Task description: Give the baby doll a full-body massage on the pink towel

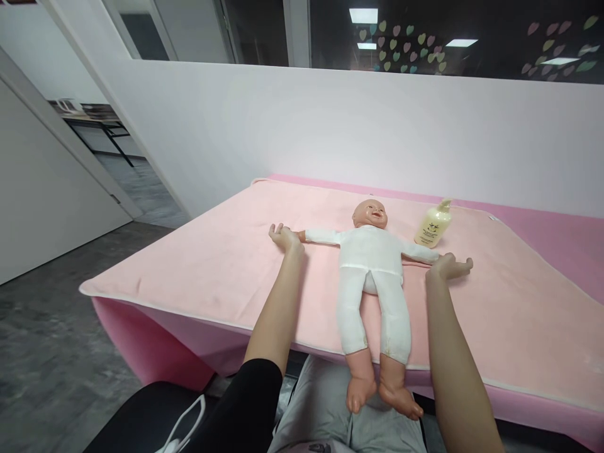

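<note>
A baby doll [371, 248] in a white suit lies face up, arms spread to both sides, its bare feet jutting past the table's front edge. My left hand [285, 238] is at the end of the doll's arm on the left, touching the doll's small hand; its fingers are apart and slightly curled, pointing away from the doll. At the other arm's end, my right hand [447, 267] meets the cuff, fingers stretched out to the right. The doll's hand there is mostly hidden. A pale yellow pump bottle [433, 225] leans beside the doll's head, above its arm.
A light pink mat [212, 270] covers the table, with a darker pink cover [557, 251] beneath it. Behind stands a white wall [198, 119] with windows above. My lap is under the front edge. A black chair [141, 415] with a white cable is at lower left.
</note>
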The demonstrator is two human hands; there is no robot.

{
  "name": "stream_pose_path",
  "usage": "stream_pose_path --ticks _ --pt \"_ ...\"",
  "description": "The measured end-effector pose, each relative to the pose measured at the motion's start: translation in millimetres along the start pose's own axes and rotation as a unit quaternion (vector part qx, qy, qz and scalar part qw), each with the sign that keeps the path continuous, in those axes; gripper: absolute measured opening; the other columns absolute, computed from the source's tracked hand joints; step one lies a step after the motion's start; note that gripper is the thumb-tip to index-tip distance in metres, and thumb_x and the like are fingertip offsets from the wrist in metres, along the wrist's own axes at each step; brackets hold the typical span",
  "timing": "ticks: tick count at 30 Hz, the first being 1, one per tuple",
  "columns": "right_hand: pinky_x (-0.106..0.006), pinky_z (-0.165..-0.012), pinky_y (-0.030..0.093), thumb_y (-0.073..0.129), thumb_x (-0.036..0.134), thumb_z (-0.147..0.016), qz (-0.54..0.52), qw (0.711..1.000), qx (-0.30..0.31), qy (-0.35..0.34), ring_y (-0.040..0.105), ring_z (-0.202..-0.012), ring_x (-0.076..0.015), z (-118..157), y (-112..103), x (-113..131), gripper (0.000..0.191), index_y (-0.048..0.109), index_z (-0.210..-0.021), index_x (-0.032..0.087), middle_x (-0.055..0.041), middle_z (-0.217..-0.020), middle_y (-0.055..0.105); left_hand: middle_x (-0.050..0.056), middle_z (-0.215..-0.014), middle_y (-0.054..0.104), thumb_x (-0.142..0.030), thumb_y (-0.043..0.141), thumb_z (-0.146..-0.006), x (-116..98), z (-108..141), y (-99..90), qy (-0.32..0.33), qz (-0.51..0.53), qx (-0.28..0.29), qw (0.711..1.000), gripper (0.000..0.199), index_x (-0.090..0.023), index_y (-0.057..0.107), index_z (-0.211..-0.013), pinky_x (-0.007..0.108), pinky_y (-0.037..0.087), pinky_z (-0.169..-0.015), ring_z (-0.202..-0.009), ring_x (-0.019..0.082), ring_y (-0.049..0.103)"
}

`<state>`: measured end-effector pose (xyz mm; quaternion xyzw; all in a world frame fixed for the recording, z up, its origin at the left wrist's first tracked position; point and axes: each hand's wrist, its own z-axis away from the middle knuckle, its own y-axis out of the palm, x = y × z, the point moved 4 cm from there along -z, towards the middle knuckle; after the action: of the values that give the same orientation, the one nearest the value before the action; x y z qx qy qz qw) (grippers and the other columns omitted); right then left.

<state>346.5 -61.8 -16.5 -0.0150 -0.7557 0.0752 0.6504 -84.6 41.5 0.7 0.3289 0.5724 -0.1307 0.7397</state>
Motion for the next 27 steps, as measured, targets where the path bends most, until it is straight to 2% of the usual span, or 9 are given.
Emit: stream_pose_path --ticks 2,4,6,8,11,13,14,18,27 --pt "-0.042 -0.100 0.036 0.038 0.014 -0.069 -0.004 0.997 -0.005 -0.074 0.040 -0.122 -0.0233 17 -3 18 0.057 0.036 -0.126 0.017 -0.0151 -0.127 0.040 0.003 -0.092 0.060 -0.008 0.042 -0.064 -11 10 -0.2 0.057 0.006 -0.051 0.997 0.039 -0.022 0.051 -0.099 0.025 0.045 -0.079 -0.092 0.014 0.057" --pt "-0.041 -0.099 0.035 0.037 0.013 -0.069 -0.015 0.986 0.051 -0.160 0.045 -0.115 -0.0214 38 -1 37 0.047 0.046 -0.114 0.017 -0.0117 -0.119 0.049 0.002 -0.084 0.060 -0.009 0.042 -0.066 -19 23 9.2 0.105 0.009 -0.014 0.994 0.030 -0.020 0.054 -0.092 0.024 0.044 -0.077 -0.084 0.013 0.058" --pt "-0.037 -0.092 0.039 0.034 0.014 -0.071 -0.020 0.959 0.158 -0.233 0.052 -0.101 -0.0198 61 5 52 0.036 0.053 -0.102 0.016 -0.0092 -0.104 0.057 0.001 -0.076 0.058 -0.011 0.042 -0.068 -20 42 24.7 0.119 -0.010 0.101 0.988 0.026 -0.020 0.056 -0.089 0.023 0.045 -0.069 -0.070 0.012 0.056" --pt "-0.033 -0.084 0.040 0.033 0.015 -0.075 0.023 0.924 0.252 -0.287 0.054 -0.091 -0.0196 81 10 59 0.030 0.058 -0.093 0.015 -0.0087 -0.095 0.061 0.000 -0.072 0.058 -0.011 0.043 -0.069 -16 69 41.6 0.129 -0.067 0.276 0.950 0.026 -0.020 0.057 -0.089 0.023 0.043 -0.060 -0.059 0.012 0.053" --pt "-0.032 -0.075 0.039 0.035 0.020 -0.079 0.156 0.891 0.317 -0.287 0.054 -0.080 -0.0207 92 15 56 0.027 0.061 -0.087 0.016 -0.0097 -0.086 0.061 0.001 -0.070 0.058 -0.013 0.052 -0.070 -7 117 53.4 0.228 -0.207 0.493 0.814 0.020 -0.022 0.061 -0.085 0.025 0.041 -0.063 -0.061 0.014 0.053" --pt "-0.032 -0.071 0.039 0.035 0.025 -0.082 0.228 0.879 0.334 -0.252 0.054 -0.074 -0.0212 90 15 50 0.028 0.061 -0.088 0.017 -0.0103 -0.079 0.060 0.003 -0.073 0.057 -0.017 0.057 -0.071 -3 134 51.1 0.301 -0.279 0.507 0.758 0.011 -0.022 0.061 -0.080 0.027 0.040 -0.069 -0.070 0.018 0.054" --pt "-0.033 -0.070 0.039 0.035 0.028 -0.083 0.251 0.874 0.340 -0.238 0.054 -0.073 -0.0216 89 15 48 0.029 0.061 -0.089 0.017 -0.0106 -0.077 0.059 0.003 -0.073 0.056 -0.019 0.058 -0.072 -1 137 49.0 0.317 -0.306 0.489 0.753 0.008 -0.022 0.061 -0.078 0.028 0.040 -0.072 -0.074 0.019 0.055" --pt "-0.038 -0.073 0.040 0.033 0.037 -0.085 0.282 0.863 0.354 -0.222 0.055 -0.078 -0.0257 86 15 47 0.038 0.057 -0.103 0.014 -0.0134 -0.079 0.059 0.004 -0.072 0.052 -0.031 0.062 -0.074 1 127 42.1 0.265 -0.364 0.420 0.788 0.013 -0.022 0.061 -0.082 0.033 0.039 -0.079 -0.082 0.025 0.056" --pt "-0.035 -0.093 0.037 0.044 0.031 -0.076 0.068 0.925 0.362 -0.094 0.051 -0.105 -0.0235 84 24 35 0.051 0.045 -0.125 0.017 -0.0110 -0.117 0.056 0.009 -0.114 0.057 -0.037 0.057 -0.079 12 125 49.7 0.268 -0.235 0.522 0.775 0.036 -0.021 0.057 -0.112 0.032 0.034 -0.099 -0.110 0.022 0.050"
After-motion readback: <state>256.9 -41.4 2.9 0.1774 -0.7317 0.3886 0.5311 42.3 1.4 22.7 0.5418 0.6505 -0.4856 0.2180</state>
